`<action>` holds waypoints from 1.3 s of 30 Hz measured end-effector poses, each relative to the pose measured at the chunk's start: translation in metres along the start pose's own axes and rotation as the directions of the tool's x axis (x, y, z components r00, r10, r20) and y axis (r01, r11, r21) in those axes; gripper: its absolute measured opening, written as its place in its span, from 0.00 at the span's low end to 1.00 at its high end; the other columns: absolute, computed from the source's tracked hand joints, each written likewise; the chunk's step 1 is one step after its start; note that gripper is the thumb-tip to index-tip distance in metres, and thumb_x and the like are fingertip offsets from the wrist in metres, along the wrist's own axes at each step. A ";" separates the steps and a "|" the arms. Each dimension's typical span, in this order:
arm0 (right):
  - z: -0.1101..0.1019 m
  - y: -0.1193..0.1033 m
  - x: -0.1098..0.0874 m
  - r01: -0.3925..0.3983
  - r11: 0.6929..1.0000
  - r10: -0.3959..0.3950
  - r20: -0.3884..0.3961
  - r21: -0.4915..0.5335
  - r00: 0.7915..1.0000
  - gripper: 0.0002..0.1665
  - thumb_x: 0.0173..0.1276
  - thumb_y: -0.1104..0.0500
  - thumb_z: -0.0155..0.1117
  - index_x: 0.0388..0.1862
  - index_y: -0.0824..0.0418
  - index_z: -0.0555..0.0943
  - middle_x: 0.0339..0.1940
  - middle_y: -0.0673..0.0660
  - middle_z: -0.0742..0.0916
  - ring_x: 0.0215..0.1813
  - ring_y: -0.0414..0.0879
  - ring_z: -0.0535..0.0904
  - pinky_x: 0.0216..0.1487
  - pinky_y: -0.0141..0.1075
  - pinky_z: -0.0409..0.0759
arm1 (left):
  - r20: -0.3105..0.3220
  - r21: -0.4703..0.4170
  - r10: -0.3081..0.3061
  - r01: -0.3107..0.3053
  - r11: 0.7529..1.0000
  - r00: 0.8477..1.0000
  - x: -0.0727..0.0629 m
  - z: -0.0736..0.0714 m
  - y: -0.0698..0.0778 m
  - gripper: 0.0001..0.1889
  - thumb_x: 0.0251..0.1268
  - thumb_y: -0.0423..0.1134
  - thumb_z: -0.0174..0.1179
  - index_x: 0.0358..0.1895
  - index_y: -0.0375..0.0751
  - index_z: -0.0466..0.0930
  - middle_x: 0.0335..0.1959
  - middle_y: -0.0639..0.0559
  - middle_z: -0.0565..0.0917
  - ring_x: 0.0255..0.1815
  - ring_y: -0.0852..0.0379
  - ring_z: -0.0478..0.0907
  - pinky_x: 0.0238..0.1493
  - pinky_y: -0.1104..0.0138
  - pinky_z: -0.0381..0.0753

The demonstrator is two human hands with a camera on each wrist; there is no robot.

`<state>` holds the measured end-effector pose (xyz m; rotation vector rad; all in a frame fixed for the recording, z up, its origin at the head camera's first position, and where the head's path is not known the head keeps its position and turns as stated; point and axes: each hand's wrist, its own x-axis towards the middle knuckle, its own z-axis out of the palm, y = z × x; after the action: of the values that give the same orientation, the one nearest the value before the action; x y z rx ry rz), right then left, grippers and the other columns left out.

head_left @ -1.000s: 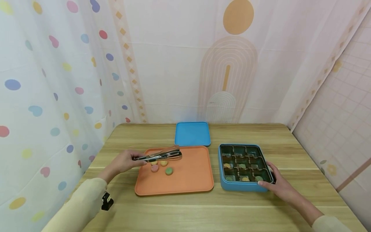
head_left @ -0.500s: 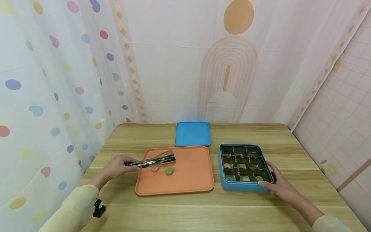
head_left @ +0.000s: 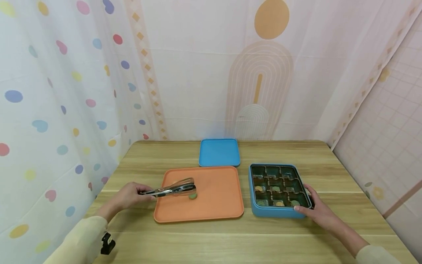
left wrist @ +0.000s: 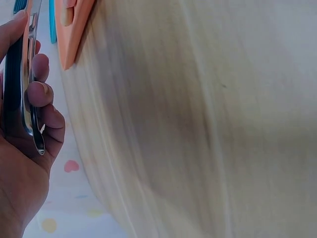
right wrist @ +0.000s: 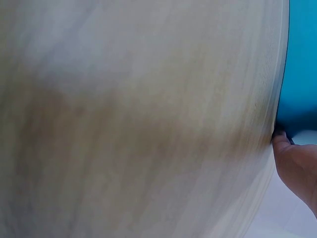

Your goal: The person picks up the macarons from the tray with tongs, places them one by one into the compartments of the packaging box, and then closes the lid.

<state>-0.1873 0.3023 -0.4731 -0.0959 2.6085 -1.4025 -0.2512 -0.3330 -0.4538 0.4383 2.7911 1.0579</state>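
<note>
In the head view my left hand [head_left: 128, 196] holds metal food tongs [head_left: 171, 189], its fingers wrapped round the handles in the left wrist view. The tongs' broad ends reach over the left half of an orange tray [head_left: 217, 205]. A green round cookie [head_left: 192, 197] peeks out beneath their tips; the pink and yellow ones beside it are hidden behind the tongs. On the right, my right hand [head_left: 318, 212] grips the near right corner of a blue box [head_left: 277, 212], thumb on the rim. Inside it, a dark divided insert has small cookies [head_left: 279, 203] in several compartments.
A flat blue lid [head_left: 219, 153] lies behind the tray, near the table's back edge. Wooden tabletop [head_left: 197, 242] runs in front of the tray and box. Patterned curtains [head_left: 197, 73] hang close behind and on both sides.
My left hand has drawn the tongs left and toward me, lower over the tray, so they cover the pink cookie and part of the green one. The right hand and box have stayed put.
</note>
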 end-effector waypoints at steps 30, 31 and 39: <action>-0.001 0.003 0.002 0.010 1.000 -0.010 -0.002 -0.016 1.000 0.59 0.70 0.51 0.66 0.81 0.61 0.35 0.74 0.81 0.50 0.71 0.79 0.50 0.62 0.69 0.59 | 0.013 -0.072 -0.042 0.043 0.996 0.999 -0.008 0.012 -0.014 0.18 0.58 0.46 0.73 0.47 0.39 0.88 0.21 0.51 0.82 0.19 0.60 0.71 0.20 0.68 0.72; -0.001 0.003 0.002 0.008 1.000 -0.008 -0.001 -0.017 1.000 0.59 0.70 0.51 0.66 0.81 0.61 0.35 0.74 0.81 0.50 0.72 0.79 0.50 0.62 0.69 0.59 | 0.011 -0.067 -0.042 0.042 0.997 0.999 -0.008 0.013 -0.014 0.18 0.58 0.46 0.73 0.47 0.39 0.89 0.21 0.51 0.82 0.19 0.60 0.71 0.21 0.68 0.72; -0.001 0.004 0.002 0.003 1.000 -0.003 -0.005 -0.016 1.000 0.59 0.71 0.50 0.66 0.81 0.61 0.35 0.74 0.81 0.52 0.71 0.78 0.52 0.62 0.67 0.61 | -0.001 -0.041 -0.027 0.027 0.999 1.000 -0.007 0.012 -0.012 0.14 0.59 0.46 0.72 0.44 0.41 0.90 0.21 0.53 0.81 0.19 0.61 0.71 0.21 0.68 0.72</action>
<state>-0.1889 0.3047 -0.4763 -0.0986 2.6248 -1.3851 -0.2443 -0.3363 -0.4712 0.3940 2.7628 1.1080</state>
